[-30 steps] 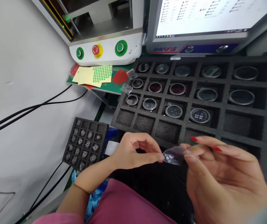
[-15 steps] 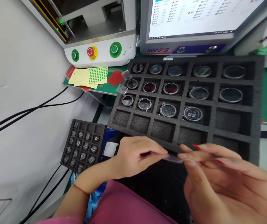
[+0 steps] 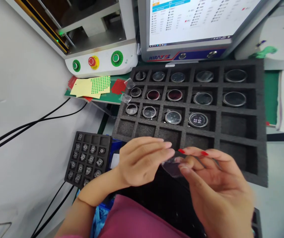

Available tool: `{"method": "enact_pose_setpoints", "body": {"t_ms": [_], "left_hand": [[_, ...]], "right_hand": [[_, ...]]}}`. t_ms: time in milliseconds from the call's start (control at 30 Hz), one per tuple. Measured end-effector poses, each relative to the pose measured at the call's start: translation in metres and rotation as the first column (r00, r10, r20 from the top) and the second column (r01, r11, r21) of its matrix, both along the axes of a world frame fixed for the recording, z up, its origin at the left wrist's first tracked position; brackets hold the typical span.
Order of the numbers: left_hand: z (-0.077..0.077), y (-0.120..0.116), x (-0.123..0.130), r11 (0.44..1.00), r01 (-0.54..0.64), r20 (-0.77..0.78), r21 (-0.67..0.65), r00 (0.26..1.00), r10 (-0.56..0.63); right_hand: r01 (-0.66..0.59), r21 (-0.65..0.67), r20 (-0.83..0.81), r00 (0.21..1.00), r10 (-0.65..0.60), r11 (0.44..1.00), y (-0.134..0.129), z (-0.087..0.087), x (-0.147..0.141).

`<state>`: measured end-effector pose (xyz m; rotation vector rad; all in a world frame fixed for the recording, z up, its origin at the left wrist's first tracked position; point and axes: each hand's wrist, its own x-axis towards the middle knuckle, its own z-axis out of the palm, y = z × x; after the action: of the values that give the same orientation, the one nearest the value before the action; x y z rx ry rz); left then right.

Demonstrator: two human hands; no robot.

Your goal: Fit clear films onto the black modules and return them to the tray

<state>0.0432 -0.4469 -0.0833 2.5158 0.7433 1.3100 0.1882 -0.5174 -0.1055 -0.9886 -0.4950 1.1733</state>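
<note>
1. My left hand (image 3: pixel 142 162) and my right hand (image 3: pixel 213 185) meet at the lower centre of the frame, just in front of the near edge of the black foam tray (image 3: pixel 258 145).
2. Between them I hold a small clear plastic film (image 3: pixel 171 166): the left fingertips pinch its left edge and the right thumb and forefinger close on its right side, so neither hand is spread wide.
3. I judge the film to be nearly weightless, limp and slippery. It would crease or pick up prints if squeezed flat, so the edges and corners are the places to grip, with fingertips only.
4. It looks transparent with a faint purplish-grey tint, slightly curled (its outline is blurred, and I cannot tell its exact shape).
5. In the tray behind it, the upper rows hold round glass discs (image 3: pixel 198 119) in separate pockets, one marked with numerals; the pockets nearest my hands look bare.
6. At the lower left sits a smaller black tray of little metal parts (image 3: pixel 88 160); at the upper left stands a machine with green and red buttons (image 3: pixel 92 61), and at the top a monitor (image 3: pixel 194 19).
</note>
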Motion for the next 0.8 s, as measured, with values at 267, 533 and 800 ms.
{"method": "enact_pose_setpoints", "body": {"t_ms": [267,533,800], "left_hand": [[0.008,-0.014,0.016,0.909,0.097,0.165,-0.405,0.986,-0.032],[0.005,-0.014,0.02,0.813,0.157,0.218,-0.561,0.975,-0.039],[0.005,-0.015,0.021,0.814,0.137,0.198,-0.565,0.98,-0.028]], "right_hand": [[0.085,0.1,0.118,0.988,-0.097,0.991,-0.003,0.006,0.001],[0.071,0.135,0.134,0.987,-0.089,0.988,-0.007,0.004,0.003],[0.069,0.142,0.137,0.987,-0.089,0.987,-0.01,0.002,0.006]]}}
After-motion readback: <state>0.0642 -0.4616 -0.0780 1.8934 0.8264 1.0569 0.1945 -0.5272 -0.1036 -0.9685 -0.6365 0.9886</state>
